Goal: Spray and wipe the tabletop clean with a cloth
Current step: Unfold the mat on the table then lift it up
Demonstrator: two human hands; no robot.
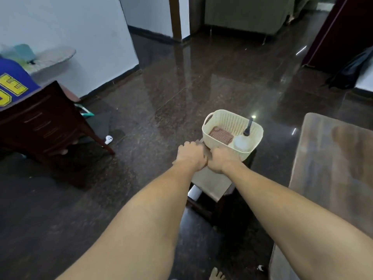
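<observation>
Two bare arms reaching out over a dark shiny floor. Left hand and right hand side by side, touching, both curled down at the near edge of a small stool-like surface. Hard to tell what the fingers are gripping, if anything. Cream plastic basket sitting on the far end of that surface, just past the hands. Inside the basket: a reddish-brown folded cloth on the left, a pale spray bottle with a dark nozzle on the right. Big glossy tabletop off to the right, well apart from the basket. Dark wooden chair far left. Small white thing on the floor near the chair, too small to name.
</observation>
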